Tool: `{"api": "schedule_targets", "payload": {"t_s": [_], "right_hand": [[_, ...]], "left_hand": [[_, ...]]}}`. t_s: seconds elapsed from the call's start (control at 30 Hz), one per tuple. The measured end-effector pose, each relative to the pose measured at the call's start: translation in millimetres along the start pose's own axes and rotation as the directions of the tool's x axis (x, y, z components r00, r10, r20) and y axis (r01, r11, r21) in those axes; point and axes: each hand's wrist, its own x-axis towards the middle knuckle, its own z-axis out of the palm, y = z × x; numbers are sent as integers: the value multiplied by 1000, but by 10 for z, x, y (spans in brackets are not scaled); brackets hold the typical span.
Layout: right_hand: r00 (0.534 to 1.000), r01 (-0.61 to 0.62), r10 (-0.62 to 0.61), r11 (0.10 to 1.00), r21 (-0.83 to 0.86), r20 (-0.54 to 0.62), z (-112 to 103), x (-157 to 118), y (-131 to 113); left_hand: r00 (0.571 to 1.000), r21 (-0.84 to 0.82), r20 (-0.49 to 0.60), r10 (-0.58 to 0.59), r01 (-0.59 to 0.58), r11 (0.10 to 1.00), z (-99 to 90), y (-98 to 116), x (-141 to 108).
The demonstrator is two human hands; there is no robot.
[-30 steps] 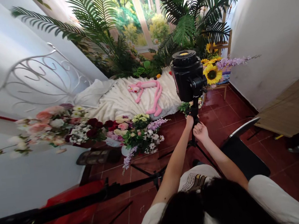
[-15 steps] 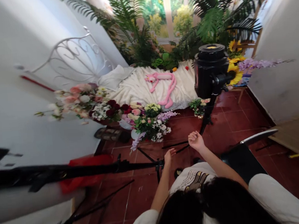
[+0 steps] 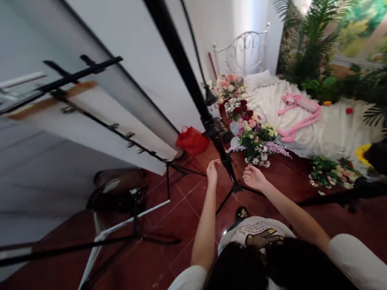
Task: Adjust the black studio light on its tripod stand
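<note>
Head view has swung left since the last frames. The cream fluffy blanket and the pink plush toy lying on it have shifted to upper right. A dark shape is cut off at the right edge, probably the black cylindrical studio lamp, but too little shows to confirm. Both hands are off that lamp's stand now. Left hand is raised and open, fingers up, holding nothing, just left of a tall black light-stand pole. Right hand is open too, fingers loosely spread, just right of the same pole, above its black splayed tripod legs. Neither grip has hold of anything; a small gap seems to remain on each side of the pole. Stand is upright on dark red floor tiles. Left of it: a white-legged tripod, a red plastic bag and a tall white reflector panel with black clamps. Ahead: pink-and-burgundy flower bouquets on the floor, white metal headboard beyond.
</note>
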Motion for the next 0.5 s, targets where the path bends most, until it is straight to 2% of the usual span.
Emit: {"api": "schedule_targets", "payload": {"t_s": [0.07, 0.13, 0.23, 0.3, 0.4, 0.5], "right_hand": [[997, -78, 72, 982, -170, -38, 250, 277, -122], [996, -69, 42, 931, -358, -82, 482, 544, -269], [997, -31, -21, 804, -593, -81, 739, 856, -481], [999, -8, -16, 729, -684, -28, 826, 971, -604], [995, -36, 97, 647, -761, 36, 847, 1028, -787], [975, -147, 223, 576, -804, -19, 823, 1049, -993]], "left_hand": [[994, -101, -1, 113, -112, 989, 137, 183, -21], [984, -190, -20, 178, -178, 966, 307, 346, -67], [981, -290, 4, 193, -184, 939, 552, 533, -107], [984, -322, 47, 172, -148, 935, 663, 603, -98], [987, -300, 73, 141, -113, 947, 724, 632, -67], [989, -272, 51, 138, -120, 955, 718, 623, -58]]}}
